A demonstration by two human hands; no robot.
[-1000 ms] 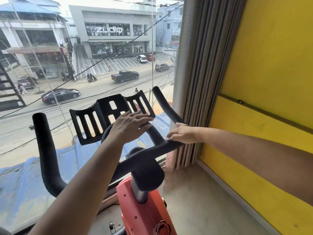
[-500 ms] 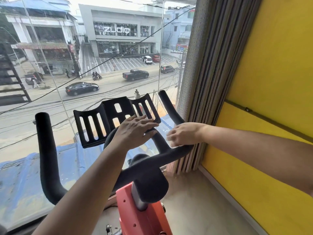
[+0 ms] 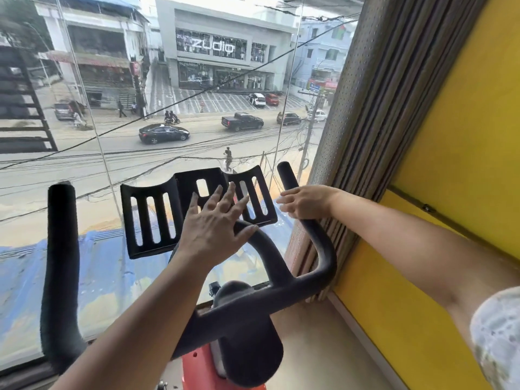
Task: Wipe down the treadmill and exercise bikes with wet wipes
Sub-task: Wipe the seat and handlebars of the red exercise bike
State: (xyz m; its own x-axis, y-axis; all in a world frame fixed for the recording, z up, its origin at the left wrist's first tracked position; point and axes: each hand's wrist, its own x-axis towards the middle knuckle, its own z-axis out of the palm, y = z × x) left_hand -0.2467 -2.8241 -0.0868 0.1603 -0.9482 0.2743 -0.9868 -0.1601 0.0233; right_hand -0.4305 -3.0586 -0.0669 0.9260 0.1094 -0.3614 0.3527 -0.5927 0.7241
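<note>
Black handlebars [image 3: 281,288]: the task's thing in view, at the front of an exercise bike [image 3: 197,364] with a red frame, facing a window [image 3: 84,178] over a street.
Left hand [image 3: 213,220]: fingers spread wide and straight, laid flat across the slotted holder [image 3: 152,218] and the inner loop of the bar.
Right hand [image 3: 305,202]: set on the right grip [image 3: 285,175] just below its tip, fingers close together and nearly straight.
Wipe: none shows under either hand; whether one lies beneath a palm cannot be told.
Step in hand: by the look of it, a pass over the holder and the right side of the bar.
Done: no wet streaks or sheen mark any cleaned part, so progress cannot be read from the surfaces.
Left to do: likely the long left grip [image 3: 60,249], which no hand touches, then the frame and the parts below the camera's edge; the treadmill and any other bikes are out of view.
Surroundings: yellow wall [image 3: 450,136] and a ribbed curtain [image 3: 374,108] at the right.
</note>
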